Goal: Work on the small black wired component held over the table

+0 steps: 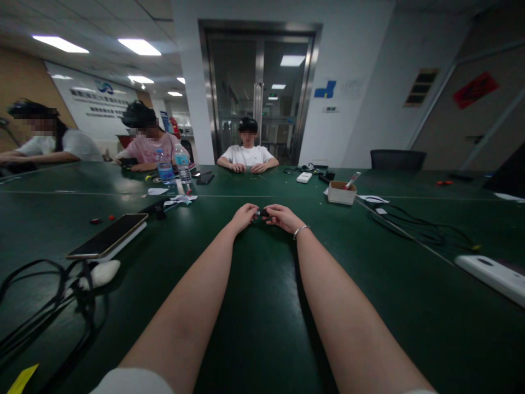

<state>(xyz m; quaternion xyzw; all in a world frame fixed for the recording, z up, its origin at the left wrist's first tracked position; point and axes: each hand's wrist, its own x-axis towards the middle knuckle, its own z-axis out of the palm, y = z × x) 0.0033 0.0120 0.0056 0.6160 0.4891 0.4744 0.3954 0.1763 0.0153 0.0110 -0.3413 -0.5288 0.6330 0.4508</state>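
Both arms reach forward over the dark green table, and the hands meet near its middle. My left hand is closed in a pinch on a small pale, shiny piece. Opposite it, my right hand, with a silver bracelet at the wrist, pinches a small black piece. The two pieces are close together between the fingertips. Whether they are joined I cannot tell, and they are too small to name.
On the left lie a phone on a white box and tangled black cables. Water bottles stand farther back. To the right are a small box, more cables and a white power strip. Across sits a person; two others sit left.
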